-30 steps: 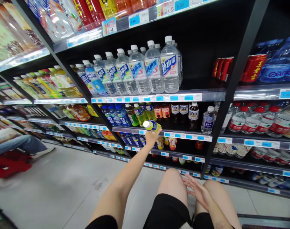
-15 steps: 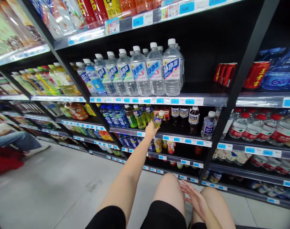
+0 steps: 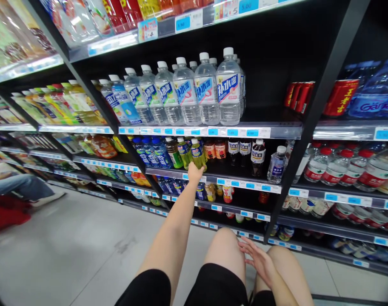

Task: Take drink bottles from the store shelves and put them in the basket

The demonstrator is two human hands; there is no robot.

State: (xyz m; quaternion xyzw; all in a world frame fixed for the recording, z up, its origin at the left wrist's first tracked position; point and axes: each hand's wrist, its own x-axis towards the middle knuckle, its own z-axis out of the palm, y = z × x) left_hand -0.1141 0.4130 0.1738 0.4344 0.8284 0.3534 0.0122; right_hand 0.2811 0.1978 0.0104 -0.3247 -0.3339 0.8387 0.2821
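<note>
At the far left, someone in jeans (image 3: 21, 187) sits low over something red (image 3: 9, 214), a bit blurred. Nearer me, the blue bottles (image 3: 158, 154) crowd the left end of the shelf (image 3: 164, 172), and right of them stands a green-labelled bottle (image 3: 172, 152) with a white cap. Next comes a yellow-green bottle (image 3: 183, 153), upright close to the shelf's front edge. Just right of that is its lookalike, the bottle in my grip (image 3: 198, 155): it stands at the front edge, left of the middle, its long axis close to upright, white cap pointing up and leaning slightly left in my view. My left hand (image 3: 195, 173) reaches in over the edge, fingers and thumb clamped on the lower part; my hand hides its base, so I can't tell whether it touches the shelf. Further right sit the orange-labelled bottles (image 3: 215, 149), then a dark bottle (image 3: 258, 157) near the front edge. Below that, my right hand (image 3: 259, 258) hangs between my knees, fingers loosely apart, tips beside my left knee (image 3: 224, 244). The clear bottle (image 3: 277, 164) stands at the shelf's front right corner, and beyond the black post (image 3: 323, 91) are the red-capped bottles (image 3: 339, 168).
</note>
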